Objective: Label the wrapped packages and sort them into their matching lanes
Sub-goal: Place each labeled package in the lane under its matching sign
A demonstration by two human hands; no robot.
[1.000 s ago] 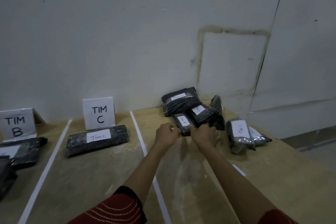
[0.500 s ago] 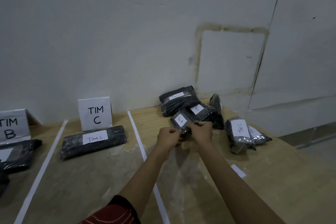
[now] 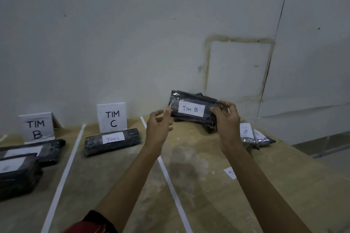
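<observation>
Step in hand: sorting. Right hand (image 3: 226,119) pinches the right end of the package (image 3: 191,109), which is held up off the surface (image 3: 198,157) over the pile (image 3: 248,135); the label reads TIM B. Left hand (image 3: 158,128) is at its left edge, fingers loosely curled; can't tell if that grip is on. Next, probably: carry it left past the TIM C sign (image 3: 111,117) to the TIM B sign (image 3: 36,128) lane and set it by the packages there (image 3: 28,153), label up.

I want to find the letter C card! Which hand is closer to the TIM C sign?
Left. The left hand is right of the TIM C sign; the right hand is farther right, holding the TIM B package.
</observation>
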